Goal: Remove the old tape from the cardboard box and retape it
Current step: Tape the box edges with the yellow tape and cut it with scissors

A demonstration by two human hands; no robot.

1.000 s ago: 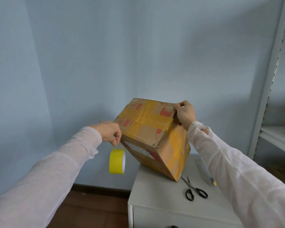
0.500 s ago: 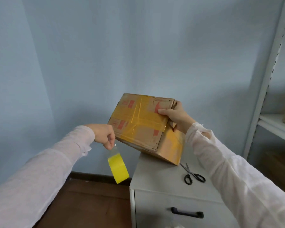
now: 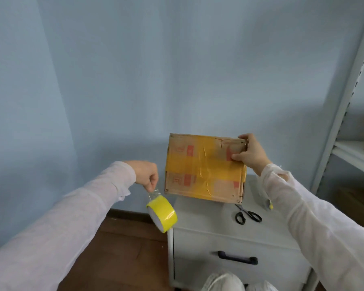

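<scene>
Since half a second ago you have turned the worn brown cardboard box (image 3: 204, 166) with yellow tape bands so its taped face looks squarely at you, and the yellow tape roll (image 3: 163, 214) has swung lower. Your box rests on the white drawer cabinet (image 3: 202, 213), near its back edge. Your right hand (image 3: 250, 153) grips the box's upper right corner, thumb on the front. Your left hand (image 3: 146, 173) pinches the clear loose end of tape (image 3: 153, 194), and the roll dangles beneath it, beside the cabinet. Black-handled scissors (image 3: 247, 216) lie just before the box.
</scene>
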